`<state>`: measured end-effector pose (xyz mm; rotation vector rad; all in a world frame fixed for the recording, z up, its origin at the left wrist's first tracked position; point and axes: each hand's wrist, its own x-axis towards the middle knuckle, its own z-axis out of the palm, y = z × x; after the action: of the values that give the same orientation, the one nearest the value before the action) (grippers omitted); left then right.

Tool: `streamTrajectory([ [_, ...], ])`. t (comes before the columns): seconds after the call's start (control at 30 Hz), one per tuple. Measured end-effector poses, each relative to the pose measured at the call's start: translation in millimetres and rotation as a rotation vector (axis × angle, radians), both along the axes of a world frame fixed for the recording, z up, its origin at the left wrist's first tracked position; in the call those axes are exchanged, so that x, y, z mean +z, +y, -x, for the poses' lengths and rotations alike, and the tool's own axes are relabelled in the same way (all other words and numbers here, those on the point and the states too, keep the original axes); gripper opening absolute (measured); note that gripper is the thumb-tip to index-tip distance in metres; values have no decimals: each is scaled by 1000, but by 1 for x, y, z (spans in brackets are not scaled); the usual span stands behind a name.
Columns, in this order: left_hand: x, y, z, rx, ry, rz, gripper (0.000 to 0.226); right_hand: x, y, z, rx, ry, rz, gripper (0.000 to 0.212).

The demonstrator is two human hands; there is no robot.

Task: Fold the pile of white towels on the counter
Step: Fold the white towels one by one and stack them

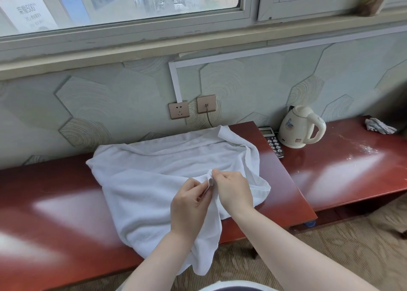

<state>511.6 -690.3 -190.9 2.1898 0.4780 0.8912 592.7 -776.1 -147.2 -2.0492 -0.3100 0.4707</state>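
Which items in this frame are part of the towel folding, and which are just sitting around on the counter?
Part of the job:
- white towel, spread on the counter, one end hanging over the front edge
- left hand and right hand, both pinching a bunched bit of the towel

Just lying about:
- kettle
- telephone
- crumpled grey cloth
- wall sockets

Left hand (pixel 189 204): bare, no glove, no ring visible. Right hand (pixel 234 190): bare, no glove, no ring visible. Both forearms uncovered wrist to near frame edge; no sleeve, watch or bracelet in view. Garment (pixel 233 287) at near edge, between forearms: pale rim, darker grey-blue centre; type indeterminate.
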Motion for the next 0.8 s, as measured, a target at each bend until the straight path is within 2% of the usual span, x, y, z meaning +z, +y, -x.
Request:
streamTrajectory([
  [0.13, -3, 2, 0, -20, 52, 67, 5, -3, 2, 3, 17, 20, -16, 56],
  [0.27, 11, 8, -2, -13, -25, 538, 21, -6, -2, -4, -180, 318, -212, 35],
  [0.37, 27, 22, -7, -4, -77, 656, 19, -7, -6, -3, -157, 335, -195, 33],
  [0.43, 38, 26, -11, -47, -78, 610, 16, -1, -4, 0, -123, 379, -234, 35],
  [0.6, 46, 22, -11, -167, 36, 302, 19, 14, -1, -1, -84, 429, -319, 36],
  [0.7, 47, 19, -7, -207, 119, 202, 18, 14, -8, -4, -82, 506, -326, 34],
  [0.8, 48, 12, -3, -217, 166, 3, 12, 15, -10, -6, -39, 519, -300, 39],
])
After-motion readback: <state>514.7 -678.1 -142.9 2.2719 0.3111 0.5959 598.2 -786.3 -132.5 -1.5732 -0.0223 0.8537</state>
